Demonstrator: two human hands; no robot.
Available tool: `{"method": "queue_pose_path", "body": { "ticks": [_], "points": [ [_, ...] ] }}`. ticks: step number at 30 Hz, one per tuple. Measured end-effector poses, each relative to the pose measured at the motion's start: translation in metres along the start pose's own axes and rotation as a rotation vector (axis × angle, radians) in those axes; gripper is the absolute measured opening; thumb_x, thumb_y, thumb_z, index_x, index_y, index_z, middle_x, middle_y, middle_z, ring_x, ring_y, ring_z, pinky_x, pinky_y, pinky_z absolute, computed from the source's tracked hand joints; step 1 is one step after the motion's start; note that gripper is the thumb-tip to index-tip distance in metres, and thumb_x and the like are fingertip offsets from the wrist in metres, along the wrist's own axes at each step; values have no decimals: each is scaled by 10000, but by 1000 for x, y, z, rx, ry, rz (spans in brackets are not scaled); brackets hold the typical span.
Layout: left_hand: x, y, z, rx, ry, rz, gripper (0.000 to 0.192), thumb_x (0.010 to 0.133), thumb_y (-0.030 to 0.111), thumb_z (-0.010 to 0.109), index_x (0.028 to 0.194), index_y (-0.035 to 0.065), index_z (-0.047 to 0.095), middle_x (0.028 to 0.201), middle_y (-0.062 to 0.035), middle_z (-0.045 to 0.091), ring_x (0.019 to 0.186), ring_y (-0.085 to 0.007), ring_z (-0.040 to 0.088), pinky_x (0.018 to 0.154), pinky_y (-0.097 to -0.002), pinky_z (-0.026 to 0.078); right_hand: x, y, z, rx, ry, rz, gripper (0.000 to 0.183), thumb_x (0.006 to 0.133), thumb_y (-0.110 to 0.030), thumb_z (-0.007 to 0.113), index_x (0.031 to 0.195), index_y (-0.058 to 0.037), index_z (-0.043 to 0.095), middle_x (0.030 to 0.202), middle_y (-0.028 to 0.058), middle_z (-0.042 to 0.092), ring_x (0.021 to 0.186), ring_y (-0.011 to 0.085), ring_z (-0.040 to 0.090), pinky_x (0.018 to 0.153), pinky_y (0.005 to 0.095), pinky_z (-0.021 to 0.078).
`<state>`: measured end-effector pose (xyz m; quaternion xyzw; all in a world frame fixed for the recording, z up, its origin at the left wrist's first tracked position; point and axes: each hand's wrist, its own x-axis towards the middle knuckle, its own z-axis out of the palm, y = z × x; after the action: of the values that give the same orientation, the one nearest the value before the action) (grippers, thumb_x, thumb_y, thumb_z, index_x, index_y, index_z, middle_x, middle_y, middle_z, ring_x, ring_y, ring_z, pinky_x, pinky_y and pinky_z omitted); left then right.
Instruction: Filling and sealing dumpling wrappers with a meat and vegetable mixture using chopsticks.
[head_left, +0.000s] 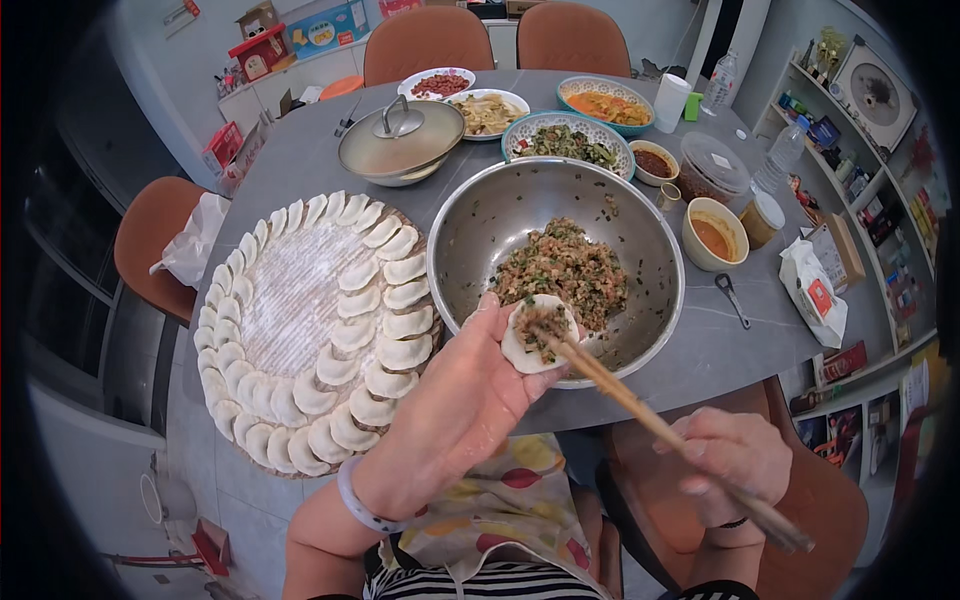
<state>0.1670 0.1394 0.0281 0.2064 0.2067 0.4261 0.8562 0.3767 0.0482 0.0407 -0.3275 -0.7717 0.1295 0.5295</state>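
In my left hand (480, 397) lies a round dumpling wrapper (517, 351), cupped over the near rim of a steel mixing bowl (469, 217). Minced filling (534, 337) with green bits sits on the wrapper's middle. My right hand (739, 461) grips a pair of wooden chopsticks (637, 409), whose blurred tips touch that filling. A mound of the same minced filling (562, 259) rests in the bowl. To the left, a floured round board (292, 300) carries rings of folded dumplings (405, 352).
Behind the bowl stand a lidded pan (401, 139) and several dishes of food, one with chopped greens (568, 145). At right are a sauce bowl (715, 234), a lidded plastic tub (712, 166), a bottle opener (733, 300) and a white bag (814, 292). A chair (817, 495) is close at lower right.
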Motion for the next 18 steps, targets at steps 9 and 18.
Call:
{"method": "queue_pose_path", "body": {
  "ticks": [9, 18],
  "points": [
    [0, -4, -7, 4, 52, -9, 523, 1002, 340, 235, 1286, -91, 315, 1279, -219, 439, 1186, -295, 469, 1017, -392, 402, -4, 2, -14, 163, 27, 35, 239, 832, -171, 639, 897, 47, 564, 685, 202, 599, 489, 220, 592, 419, 297, 480],
    [-10, -4, 0, 38, 14, -47, 530, 1001, 353, 231, 1269, -85, 362, 1265, -197, 460, 1158, -263, 489, 1020, -374, 400, 3, 23, -8, 603, 424, 586, 222, 877, -146, 529, 894, 75, 505, 713, 223, 583, 497, 246, 598, 422, 307, 524]
  ]
}}
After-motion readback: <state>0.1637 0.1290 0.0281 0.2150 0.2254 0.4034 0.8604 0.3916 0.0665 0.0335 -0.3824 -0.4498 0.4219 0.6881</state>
